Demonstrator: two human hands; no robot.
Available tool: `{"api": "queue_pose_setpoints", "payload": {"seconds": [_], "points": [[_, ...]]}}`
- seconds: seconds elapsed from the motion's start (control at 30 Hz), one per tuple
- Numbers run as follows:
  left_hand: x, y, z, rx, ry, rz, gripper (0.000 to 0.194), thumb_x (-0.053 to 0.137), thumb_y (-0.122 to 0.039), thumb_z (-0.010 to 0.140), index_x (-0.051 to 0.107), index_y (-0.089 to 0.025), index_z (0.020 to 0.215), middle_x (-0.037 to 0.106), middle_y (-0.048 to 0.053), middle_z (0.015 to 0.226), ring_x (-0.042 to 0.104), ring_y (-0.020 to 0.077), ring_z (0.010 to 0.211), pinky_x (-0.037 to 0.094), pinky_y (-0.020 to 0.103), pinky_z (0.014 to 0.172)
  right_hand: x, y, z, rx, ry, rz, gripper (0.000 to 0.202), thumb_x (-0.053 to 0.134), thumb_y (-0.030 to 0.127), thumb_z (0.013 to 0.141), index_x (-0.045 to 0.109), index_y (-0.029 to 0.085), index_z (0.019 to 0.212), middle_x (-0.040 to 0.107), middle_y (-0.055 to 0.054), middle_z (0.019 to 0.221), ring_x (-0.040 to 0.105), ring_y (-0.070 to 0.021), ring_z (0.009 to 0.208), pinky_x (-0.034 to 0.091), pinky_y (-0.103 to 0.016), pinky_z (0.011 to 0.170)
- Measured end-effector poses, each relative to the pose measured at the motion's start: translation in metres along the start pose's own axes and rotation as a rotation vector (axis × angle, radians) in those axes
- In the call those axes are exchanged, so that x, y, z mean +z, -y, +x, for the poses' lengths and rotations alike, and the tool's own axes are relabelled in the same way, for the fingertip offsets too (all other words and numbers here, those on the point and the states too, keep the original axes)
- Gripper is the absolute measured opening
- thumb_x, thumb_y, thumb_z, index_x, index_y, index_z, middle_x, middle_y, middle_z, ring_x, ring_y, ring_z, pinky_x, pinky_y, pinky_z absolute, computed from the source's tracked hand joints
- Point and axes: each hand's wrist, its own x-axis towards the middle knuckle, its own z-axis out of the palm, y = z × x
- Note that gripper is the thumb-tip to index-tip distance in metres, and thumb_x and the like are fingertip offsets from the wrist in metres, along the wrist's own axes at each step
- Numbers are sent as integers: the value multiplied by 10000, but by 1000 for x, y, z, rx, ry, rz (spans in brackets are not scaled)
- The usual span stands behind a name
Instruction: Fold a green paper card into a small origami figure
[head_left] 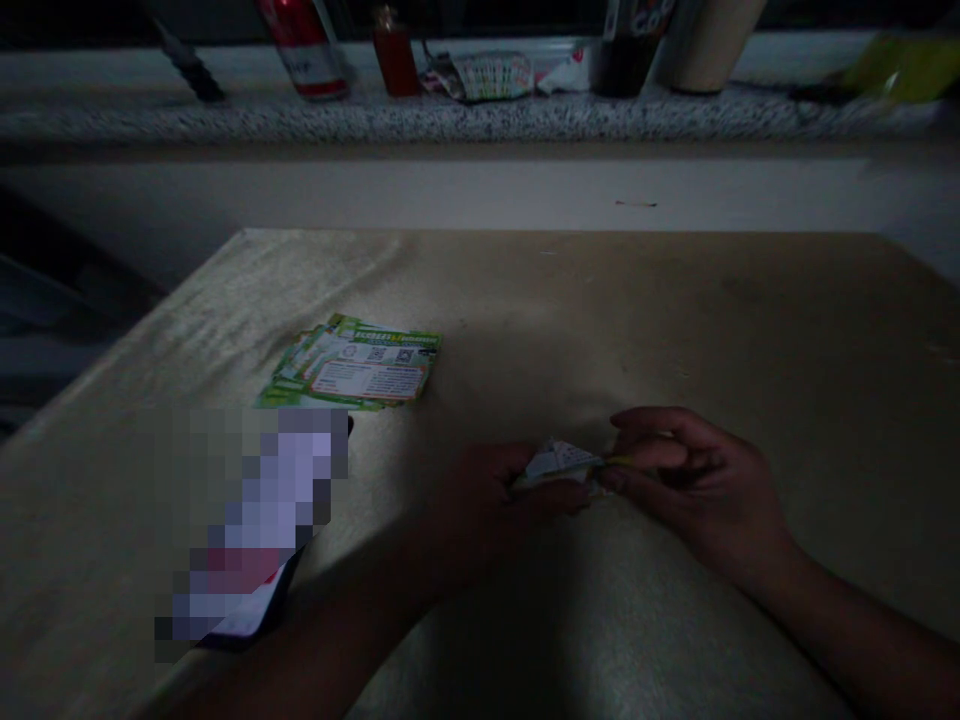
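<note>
Just above the table, a small folded piece of printed paper (559,458) is held between both hands. My left hand (491,505) grips its left side, thumb in front and fingers behind. At the paper's right end, my right hand (697,475) pinches a narrow yellowish-green tip between thumb and fingers. The paper shows white with print and comes to a point at the top. Dim light hides the finer creases and part of the left fingers. A fanned stack of green and white printed leaflets (367,365) lies farther back to the left.
A lit phone (247,610), mostly pixelated, lies on the table (712,320) beside my left forearm. Behind stands a speckled stone sill (450,120) with a red can (307,50), a small red bottle (395,60), a crumpled wrapper (491,77) and a dark bottle (626,50).
</note>
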Motion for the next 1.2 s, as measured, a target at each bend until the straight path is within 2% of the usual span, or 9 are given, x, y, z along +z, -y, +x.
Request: {"api": "queue_pose_setpoints", "payload": {"seconds": [0.13, 0.23, 0.33, 0.43, 0.67, 0.83, 1.07, 1.2], "points": [[2, 0, 0, 32, 23, -37, 280, 668, -426, 925, 767, -169, 875, 760, 3, 787, 659, 122, 707, 463, 202, 641, 1, -3, -2, -90, -19, -80, 340, 846, 136, 742, 718, 271, 1027, 784, 58, 679, 704, -121, 531, 579, -203, 511], [1, 0, -1, 25, 32, -95, 265, 662, -407, 933, 775, -169, 902, 776, 12, 824, 675, 125, 726, 482, 210, 668, -3, -4, 0, -314, -51, -182, 290, 819, 94, 772, 739, 265, 992, 787, 24, 738, 726, -156, 619, 589, -277, 592], [1, -1, -2, 27, 34, -130, 257, 670, -398, 927, 780, -165, 920, 785, 24, 846, 688, 134, 737, 498, 219, 679, -7, -2, 5, -610, 73, -225, 253, 754, 33, 810, 768, 219, 980, 787, -34, 799, 730, -195, 685, 572, -370, 669], [2, -1, -3, 38, 32, -156, 254, 677, -393, 922, 778, -162, 899, 783, 24, 834, 692, 136, 743, 505, 217, 683, -9, 1, 9, -737, 104, -310, 296, 735, -8, 815, 764, 178, 1043, 793, -69, 835, 730, -206, 702, 553, -392, 682], [2, 0, -4, 75, -25, -57, 252, 661, -368, 929, 774, -149, 876, 760, 19, 779, 672, 143, 707, 492, 225, 652, -8, 2, 7, -646, 115, -403, 329, 747, 60, 842, 755, 275, 1091, 791, -27, 853, 712, -197, 693, 548, -399, 707], [0, 0, -5, 72, -28, -18, 264, 665, -387, 926, 784, -156, 881, 756, 15, 761, 663, 133, 679, 486, 216, 626, -7, 2, 5, -595, 98, -290, 344, 752, 27, 816, 776, 249, 1078, 778, -30, 834, 713, -195, 704, 554, -391, 710], [2, -3, -4, 38, 18, -164, 242, 675, -386, 924, 794, -175, 938, 800, 31, 866, 718, 150, 769, 532, 228, 693, -7, 0, 1, -298, 81, -53, 299, 793, 53, 788, 814, 315, 929, 780, 20, 796, 730, -152, 696, 593, -256, 603], [1, -1, -5, 57, -2, -116, 271, 665, -399, 924, 793, -161, 939, 795, 45, 864, 706, 164, 759, 528, 241, 675, -6, 0, 2, -267, 75, -52, 309, 795, 55, 780, 821, 321, 934, 793, 12, 796, 735, -160, 686, 605, -259, 596]]}}
